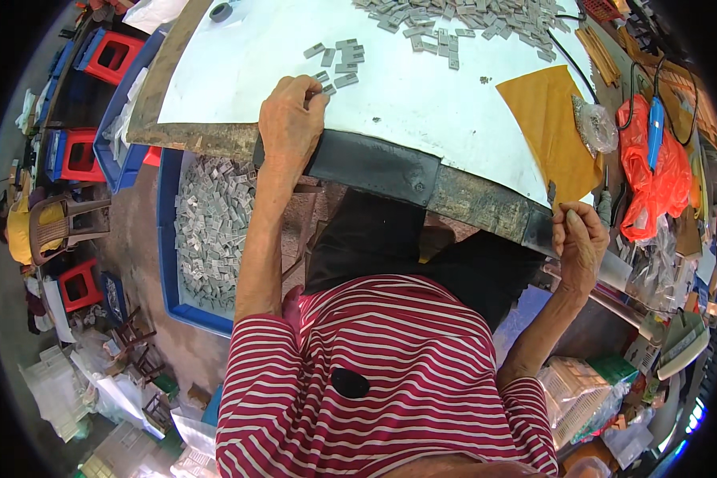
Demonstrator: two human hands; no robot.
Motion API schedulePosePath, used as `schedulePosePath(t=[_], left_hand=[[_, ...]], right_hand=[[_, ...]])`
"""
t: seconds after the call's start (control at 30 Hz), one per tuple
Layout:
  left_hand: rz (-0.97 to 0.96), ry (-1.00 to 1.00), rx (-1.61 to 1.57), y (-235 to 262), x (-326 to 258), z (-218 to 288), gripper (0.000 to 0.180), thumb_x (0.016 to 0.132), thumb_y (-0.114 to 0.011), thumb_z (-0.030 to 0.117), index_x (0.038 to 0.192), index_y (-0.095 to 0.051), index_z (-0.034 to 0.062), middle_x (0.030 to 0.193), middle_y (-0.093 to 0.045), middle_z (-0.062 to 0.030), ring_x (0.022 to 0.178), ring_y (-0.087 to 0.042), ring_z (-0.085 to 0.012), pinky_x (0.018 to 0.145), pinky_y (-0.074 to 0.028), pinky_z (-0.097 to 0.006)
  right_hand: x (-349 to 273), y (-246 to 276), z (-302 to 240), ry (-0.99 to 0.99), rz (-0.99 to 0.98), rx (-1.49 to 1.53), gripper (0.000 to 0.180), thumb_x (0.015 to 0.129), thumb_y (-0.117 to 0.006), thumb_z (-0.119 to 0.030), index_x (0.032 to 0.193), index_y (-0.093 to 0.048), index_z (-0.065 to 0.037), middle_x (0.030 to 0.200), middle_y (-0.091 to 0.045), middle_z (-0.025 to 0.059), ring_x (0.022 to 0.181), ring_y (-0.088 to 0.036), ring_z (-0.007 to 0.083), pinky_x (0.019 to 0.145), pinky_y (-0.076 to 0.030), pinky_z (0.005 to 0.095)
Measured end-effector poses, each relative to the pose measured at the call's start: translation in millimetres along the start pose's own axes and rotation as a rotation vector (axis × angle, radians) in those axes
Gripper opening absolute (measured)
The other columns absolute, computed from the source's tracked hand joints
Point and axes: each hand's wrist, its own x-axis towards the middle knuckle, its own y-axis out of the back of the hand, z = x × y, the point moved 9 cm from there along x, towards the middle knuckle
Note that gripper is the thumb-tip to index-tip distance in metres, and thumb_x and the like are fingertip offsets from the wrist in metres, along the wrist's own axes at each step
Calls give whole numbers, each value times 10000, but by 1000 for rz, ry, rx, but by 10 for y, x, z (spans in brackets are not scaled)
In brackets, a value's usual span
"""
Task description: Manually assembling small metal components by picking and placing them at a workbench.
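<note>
My left hand [291, 119] rests on the near edge of the white-topped table [422, 103], fingertips pinching a small grey flat piece [320, 90] beside a little cluster of the same grey pieces [341, 60]. My right hand [579, 239] is at the table's dark right front edge [486, 209], fingers curled around that edge or something small; what it holds is hidden. A large heap of grey pieces [462, 20] lies at the far side of the table.
A blue crate [167, 239] full of grey pieces stands on the floor to my left. An orange-brown sheet [546, 119], a clear bag [596, 127], an orange plastic bag [653, 175] and a blue tool [656, 119] lie right. Red stools [111, 56] stand far left.
</note>
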Motion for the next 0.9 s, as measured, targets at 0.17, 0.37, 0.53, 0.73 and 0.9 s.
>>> schedulePosePath(t=[0.17, 0.37, 0.53, 0.73, 0.9], left_hand=[[-1, 15, -10, -10, 35, -45, 87, 710, -610, 90, 766, -604, 23, 739, -573, -115, 633, -559, -257, 586, -437, -347], [-12, -66, -36, -113, 124, -62, 111, 737, -606, 80, 817, -605, 4, 758, -596, -119, 674, -571, -221, 630, -450, -311], [-28, -119, 1, -24, 224, -149, 111, 740, -611, 68, 827, -610, 0, 784, -611, -135, 687, -595, -233, 634, -465, -310], [-78, 10, -114, -162, 275, -275, 147, 786, -611, 85, 904, -614, -2, 797, -611, -70, 709, -551, -125, 670, -444, -238], [-74, -11, -64, -152, 211, -193, 153, 799, -601, 87, 916, -614, -11, 811, -606, -58, 715, -532, -118, 673, -433, -231]], right_hand=[[25, 57, 48, -2, 13, 1, 169, 846, -551, -67, 948, -567, 67, 767, -577, 102, 520, -484, 92, 419, -359, 166], [12, 205, 71, -22, 79, -70, 158, 848, -530, -65, 932, -571, 63, 753, -575, 97, 511, -469, 90, 435, -350, 181], [112, 160, 70, -8, 117, -136, 154, 837, -538, -72, 899, -590, 59, 716, -580, 76, 515, -477, 92, 438, -344, 198], [163, 286, 17, 43, 179, -309, 127, 840, -539, -65, 877, -602, 39, 644, -565, 45, 507, -491, 70, 447, -371, 179], [228, 254, -49, 222, 180, -608, 106, 813, -565, -63, 867, -593, 24, 655, -563, 44, 534, -507, 105, 497, -407, 246]])
